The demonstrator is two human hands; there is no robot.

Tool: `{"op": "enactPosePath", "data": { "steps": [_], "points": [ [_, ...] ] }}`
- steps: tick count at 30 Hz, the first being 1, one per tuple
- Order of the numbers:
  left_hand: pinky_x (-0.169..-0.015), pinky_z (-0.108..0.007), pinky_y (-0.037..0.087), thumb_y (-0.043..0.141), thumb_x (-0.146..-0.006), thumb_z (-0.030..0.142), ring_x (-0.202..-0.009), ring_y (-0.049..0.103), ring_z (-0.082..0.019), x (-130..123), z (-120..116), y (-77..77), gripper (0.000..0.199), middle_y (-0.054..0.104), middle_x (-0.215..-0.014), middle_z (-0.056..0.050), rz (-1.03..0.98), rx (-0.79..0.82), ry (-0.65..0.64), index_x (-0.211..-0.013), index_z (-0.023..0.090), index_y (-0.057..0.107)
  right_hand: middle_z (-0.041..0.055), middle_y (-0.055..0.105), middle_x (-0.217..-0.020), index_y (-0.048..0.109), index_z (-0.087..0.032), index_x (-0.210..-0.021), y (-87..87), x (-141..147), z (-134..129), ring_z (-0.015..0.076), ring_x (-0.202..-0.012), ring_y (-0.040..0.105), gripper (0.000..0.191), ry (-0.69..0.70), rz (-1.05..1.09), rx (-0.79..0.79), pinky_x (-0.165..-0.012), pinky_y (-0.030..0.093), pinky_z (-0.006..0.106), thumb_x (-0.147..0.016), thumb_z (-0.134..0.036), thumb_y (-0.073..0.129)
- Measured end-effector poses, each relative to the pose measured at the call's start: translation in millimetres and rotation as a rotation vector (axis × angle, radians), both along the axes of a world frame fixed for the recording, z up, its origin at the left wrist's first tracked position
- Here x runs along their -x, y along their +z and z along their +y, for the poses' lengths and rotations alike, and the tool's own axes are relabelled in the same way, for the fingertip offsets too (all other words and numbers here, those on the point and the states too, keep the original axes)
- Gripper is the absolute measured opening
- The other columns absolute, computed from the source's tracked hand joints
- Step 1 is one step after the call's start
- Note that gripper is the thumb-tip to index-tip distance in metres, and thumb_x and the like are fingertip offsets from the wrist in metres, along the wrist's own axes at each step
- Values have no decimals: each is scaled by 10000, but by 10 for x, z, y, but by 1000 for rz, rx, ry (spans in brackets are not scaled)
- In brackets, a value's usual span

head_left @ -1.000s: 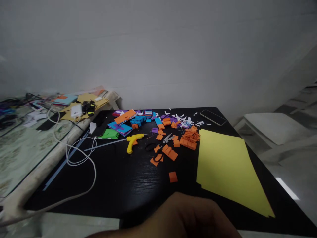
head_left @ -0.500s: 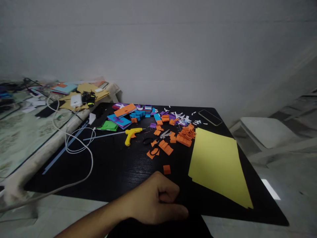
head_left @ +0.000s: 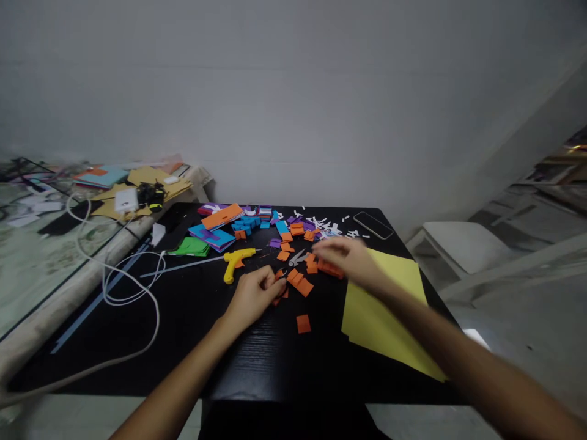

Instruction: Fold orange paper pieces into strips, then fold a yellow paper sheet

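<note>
My left hand (head_left: 254, 293) lies low over the table with its fingers curled in and the thumb forward, closed on the dark handles of the scissors (head_left: 296, 260). The handles are largely hidden by the fingers, and the metal blades point away to the right. My right hand (head_left: 343, 260) hovers over a pile of folded orange paper pieces (head_left: 331, 271); its fingers point left and are blurred by motion. Loose orange pieces (head_left: 300, 283) lie between both hands. A single orange square (head_left: 303, 324) rests nearer the front edge.
Left of the hands is a yellow glue gun (head_left: 233, 263). Yellow sheets (head_left: 389, 311) lie under my right forearm. Farther back are green paper (head_left: 190, 247), blue folded paper (head_left: 213, 237), white scraps (head_left: 332, 229) and a phone (head_left: 373, 225). A white cable (head_left: 153, 299) loops across the left side.
My left hand has moved forward from the table's front edge to the scissors. My right hand has come into view from the right, over the orange pile. The view has shifted slightly.
</note>
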State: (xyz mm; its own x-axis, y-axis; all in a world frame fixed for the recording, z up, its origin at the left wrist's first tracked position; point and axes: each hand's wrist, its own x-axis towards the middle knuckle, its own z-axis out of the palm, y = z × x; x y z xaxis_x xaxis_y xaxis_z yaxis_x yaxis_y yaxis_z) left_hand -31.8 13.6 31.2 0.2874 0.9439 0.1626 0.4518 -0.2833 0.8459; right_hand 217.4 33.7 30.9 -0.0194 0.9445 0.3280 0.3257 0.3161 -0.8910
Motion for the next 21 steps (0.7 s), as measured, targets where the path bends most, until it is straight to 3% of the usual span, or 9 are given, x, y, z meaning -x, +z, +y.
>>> {"op": "enactPosePath", "data": {
  "steps": [3, 7, 10, 13, 21],
  "points": [
    [-566, -237, 323, 660, -882, 384, -586, 427, -117, -39, 182, -10, 334, 465, -626, 57, -23, -39, -9, -697, 200, 451, 73, 753, -928, 741, -208, -974, -333, 157, -97, 224, -800, 715, 161, 52, -156, 76, -764, 614, 405, -865, -326, 728],
    [-596, -237, 379, 688, -874, 392, -629, 495, -129, -136, 320, -80, 237, 542, -684, 45, -106, -10, -11, -812, 198, 567, 116, 722, -1099, 682, -207, -1125, -666, 348, -264, 294, -1061, 673, 265, -40, -298, -19, -970, 547, 495, -872, -281, 705],
    [-645, -244, 430, 709, -861, 406, -685, 568, -147, -186, 367, -194, 227, 629, -741, 16, -180, 25, 7, -900, 188, 662, 134, 697, -1181, 640, -203, -1222, -708, 365, -296, 328, -1141, 627, 418, -10, -370, -49, -1022, 508, 523, -823, -252, 757],
    [-627, -246, 439, 707, -857, 416, -671, 583, -154, -196, 380, -325, 239, 668, -729, -2, -200, 38, 52, -885, 178, 724, 137, 701, -1173, 640, -202, -1223, -715, 335, -282, 336, -1148, 617, 412, -19, -392, -34, -1033, 493, 540, -820, -174, 720],
    [-616, -248, 483, 688, -851, 427, -642, 640, -167, -148, 344, -448, 264, 721, -735, -23, -200, 54, 66, -878, 179, 774, 87, 720, -1164, 661, -226, -1185, -723, 276, -266, 260, -1040, 681, 360, -75, -120, 0, -957, 553, 436, -830, -246, 722]
  ]
}}
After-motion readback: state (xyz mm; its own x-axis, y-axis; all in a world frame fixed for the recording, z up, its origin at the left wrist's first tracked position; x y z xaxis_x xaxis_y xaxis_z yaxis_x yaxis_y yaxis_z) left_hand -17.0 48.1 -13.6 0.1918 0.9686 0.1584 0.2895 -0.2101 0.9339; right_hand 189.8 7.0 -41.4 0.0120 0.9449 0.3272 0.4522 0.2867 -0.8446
